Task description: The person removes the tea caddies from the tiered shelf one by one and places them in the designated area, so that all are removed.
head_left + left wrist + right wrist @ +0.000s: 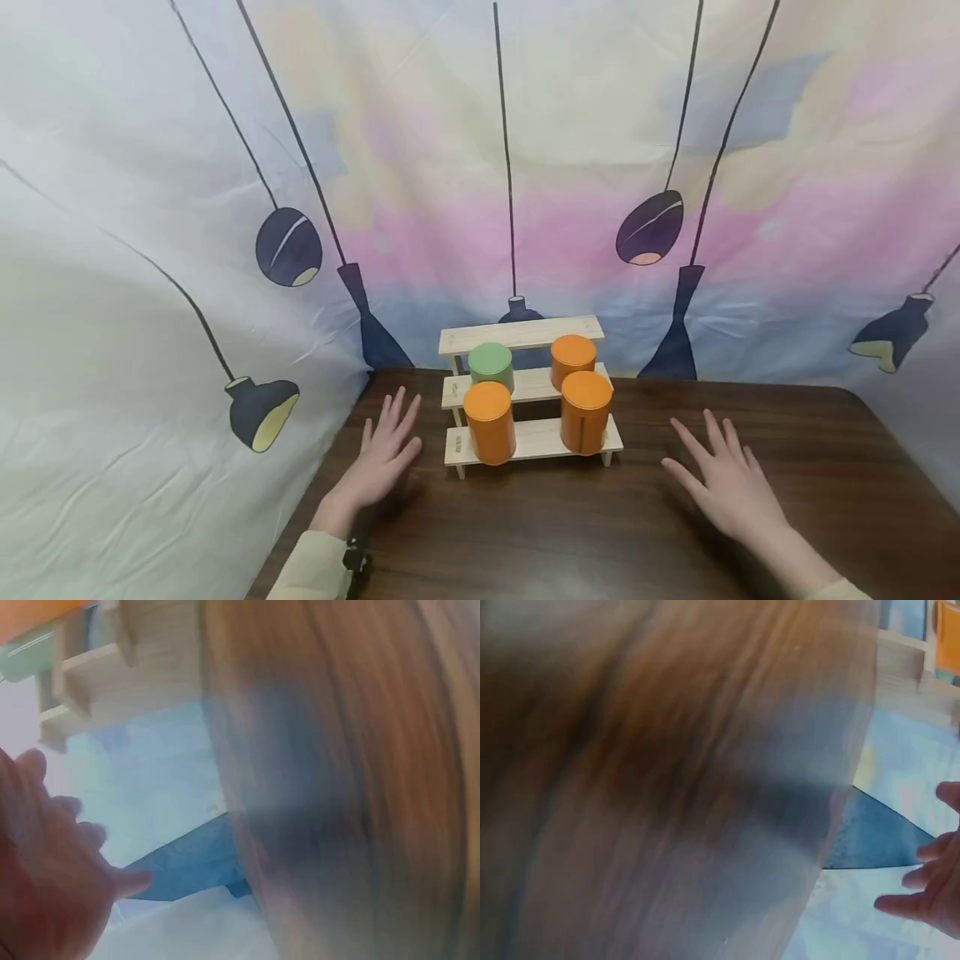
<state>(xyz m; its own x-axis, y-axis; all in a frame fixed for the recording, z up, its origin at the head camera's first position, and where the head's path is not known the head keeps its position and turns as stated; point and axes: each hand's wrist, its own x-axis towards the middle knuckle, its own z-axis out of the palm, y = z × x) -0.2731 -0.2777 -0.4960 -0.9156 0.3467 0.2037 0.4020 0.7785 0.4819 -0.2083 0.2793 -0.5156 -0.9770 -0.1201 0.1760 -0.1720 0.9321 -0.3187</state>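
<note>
A three-step wooden rack [536, 439] stands at the middle of the table. Two orange canisters occupy its lowest step, one at the left [489, 423] and one at the right [585, 414]. On the middle step are a green canister [491, 364] at the left and another orange canister [573, 361] at the right. My left hand [386, 458], fingers spread, is just left of the rack and holds nothing. To the right, farther from the rack, my right hand [731, 487] also has its fingers spread with nothing in them. Both wrist views show the hands beside the rack's ends.
The dark wooden table [540, 533] reaches back to a fabric curtain [585, 167] printed with hanging lamps. More curtain hangs along the left and right sides. The rack's top step [521, 336] carries no canister. A dark band circles my left wrist.
</note>
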